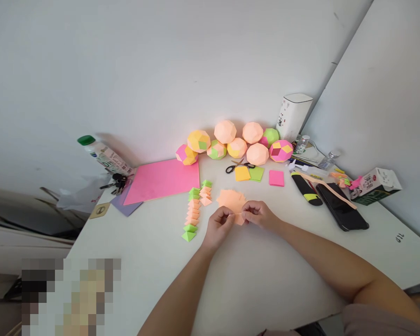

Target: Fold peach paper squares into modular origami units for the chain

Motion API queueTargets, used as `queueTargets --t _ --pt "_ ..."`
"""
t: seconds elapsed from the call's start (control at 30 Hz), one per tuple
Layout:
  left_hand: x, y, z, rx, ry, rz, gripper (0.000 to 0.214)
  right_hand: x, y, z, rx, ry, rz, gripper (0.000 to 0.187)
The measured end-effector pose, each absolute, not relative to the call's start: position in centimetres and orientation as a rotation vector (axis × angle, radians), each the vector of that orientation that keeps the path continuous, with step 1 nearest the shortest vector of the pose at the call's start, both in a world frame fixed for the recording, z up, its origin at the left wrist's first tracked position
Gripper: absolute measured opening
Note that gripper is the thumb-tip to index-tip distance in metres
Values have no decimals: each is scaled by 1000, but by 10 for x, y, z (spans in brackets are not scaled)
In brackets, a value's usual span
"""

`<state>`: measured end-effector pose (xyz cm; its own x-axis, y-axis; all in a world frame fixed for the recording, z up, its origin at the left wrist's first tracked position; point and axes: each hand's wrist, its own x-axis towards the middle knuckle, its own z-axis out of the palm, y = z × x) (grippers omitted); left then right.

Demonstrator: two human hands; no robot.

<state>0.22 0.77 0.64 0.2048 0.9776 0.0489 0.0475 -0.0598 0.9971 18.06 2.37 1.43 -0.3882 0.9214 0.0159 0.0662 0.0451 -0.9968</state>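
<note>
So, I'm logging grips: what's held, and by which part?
A peach paper, pinched at opposite sides by the left hand and the right hand.

The back wall (143, 70) and side wall (388, 102), both pale, meet at the far right corner of the white table (266, 284).

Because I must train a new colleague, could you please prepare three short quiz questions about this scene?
1. What colour is the paper held between the left hand and the right hand?
A) green
B) peach
C) purple

2. True or false: the black phone lies nearer to the right hand than to the left hand.

3. Order from left to right: pink square, yellow square, green square.

Key: 1. B; 2. True; 3. yellow, green, pink.
</note>
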Motion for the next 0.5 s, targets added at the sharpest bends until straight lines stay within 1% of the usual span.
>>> queueTargets --t 0.23,0.33,0.5 --pt "6 7 5 1456 1040 1039 17 179 25 6 -1054 -1745 1293 4" --pt "6 7 5 1452 1043 1042 17 179 24 8 -1066 -1750 1256 6" --pt "2 10 3 1246 1073 1094 15 179 24 13 -1081 -1533 1376 6"
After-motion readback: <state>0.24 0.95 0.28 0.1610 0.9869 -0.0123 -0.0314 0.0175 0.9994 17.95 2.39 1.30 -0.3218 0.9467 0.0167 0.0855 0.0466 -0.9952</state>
